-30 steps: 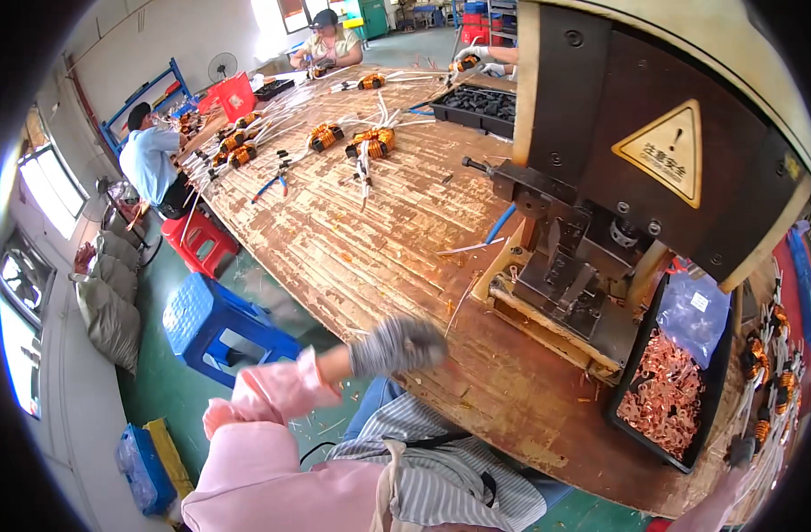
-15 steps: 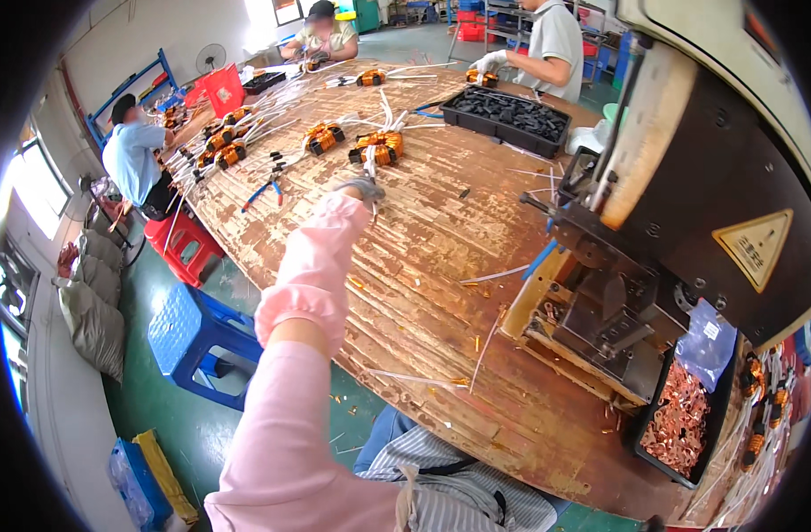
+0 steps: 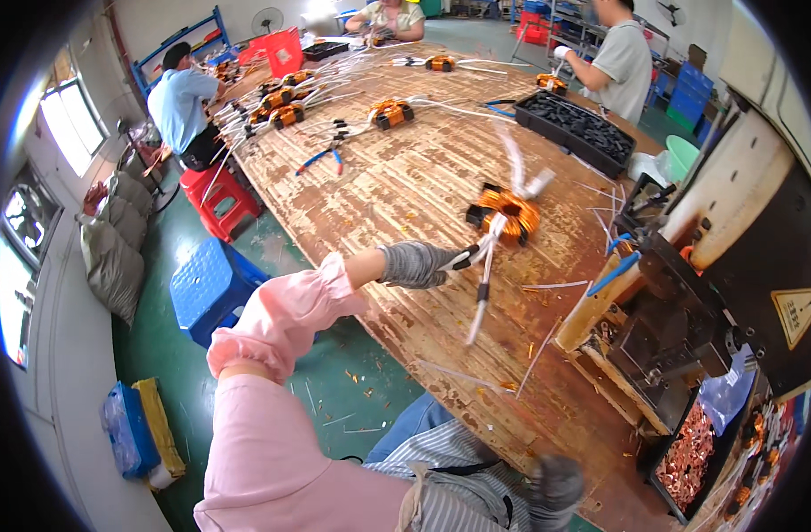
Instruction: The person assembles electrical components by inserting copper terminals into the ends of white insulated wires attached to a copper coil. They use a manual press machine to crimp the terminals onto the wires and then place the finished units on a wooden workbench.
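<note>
My left hand [image 3: 419,265], in a grey glove below a pink sleeve cover, is closed on a lead of a copper-wound ring coil [image 3: 519,218]. The coil has white sleeved leads with black bits on them, and it is over the middle of the worn wooden table [image 3: 405,177]. One white lead [image 3: 482,310] hangs toward the table's near edge. Low in the picture, in front of my striped apron, is my gloved right hand [image 3: 556,489]; motion smears it and its fingers cannot be made out.
At right stands a bench press [image 3: 680,293] with a black tray of copper terminals [image 3: 685,452] beside it. A black tray of dark parts [image 3: 574,129] lies farther back. Pliers [image 3: 321,160] and more coils [image 3: 390,113] are at left. Several people work around the table.
My left hand has drawn the coil nearer and to the right across the table. My right hand has come into view at the lower edge. The view has shifted.
</note>
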Demonstrator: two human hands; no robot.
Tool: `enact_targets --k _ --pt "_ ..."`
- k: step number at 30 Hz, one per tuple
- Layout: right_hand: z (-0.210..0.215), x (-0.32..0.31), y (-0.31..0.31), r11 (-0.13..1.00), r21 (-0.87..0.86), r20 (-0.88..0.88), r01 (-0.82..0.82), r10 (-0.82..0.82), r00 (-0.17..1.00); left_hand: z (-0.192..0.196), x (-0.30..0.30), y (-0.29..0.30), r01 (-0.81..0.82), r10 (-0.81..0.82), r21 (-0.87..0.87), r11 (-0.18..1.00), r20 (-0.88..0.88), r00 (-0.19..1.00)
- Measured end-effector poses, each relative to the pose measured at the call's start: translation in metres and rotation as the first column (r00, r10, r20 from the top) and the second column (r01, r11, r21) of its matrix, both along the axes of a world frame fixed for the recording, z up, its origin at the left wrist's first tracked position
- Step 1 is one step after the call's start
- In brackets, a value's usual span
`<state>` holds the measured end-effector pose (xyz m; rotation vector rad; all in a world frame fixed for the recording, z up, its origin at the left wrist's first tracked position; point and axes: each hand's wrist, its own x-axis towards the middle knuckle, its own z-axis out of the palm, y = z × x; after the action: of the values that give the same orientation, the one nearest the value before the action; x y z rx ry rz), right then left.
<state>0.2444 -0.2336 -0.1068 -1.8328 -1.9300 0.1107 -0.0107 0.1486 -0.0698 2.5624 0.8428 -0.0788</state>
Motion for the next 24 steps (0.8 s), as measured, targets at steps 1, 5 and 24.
enact_targets --k 1,5,24 --pt "0.003 -0.013 0.015 0.998 0.024 -0.008 -0.050 0.050 0.999 0.003 -0.012 -0.003 0.032 -0.031 0.008 0.999 -0.020 0.999" --pt "0.004 -0.058 0.048 0.991 0.071 -0.083 -0.115 0.121 0.989 0.027 -0.073 0.026 -0.046 0.175 -0.629 0.776 0.144 0.974" --pt "-0.035 -0.059 0.063 0.998 0.057 0.085 -0.033 0.028 0.996 -0.040 -0.176 0.212 -0.753 0.843 0.440 0.490 -0.019 0.538"
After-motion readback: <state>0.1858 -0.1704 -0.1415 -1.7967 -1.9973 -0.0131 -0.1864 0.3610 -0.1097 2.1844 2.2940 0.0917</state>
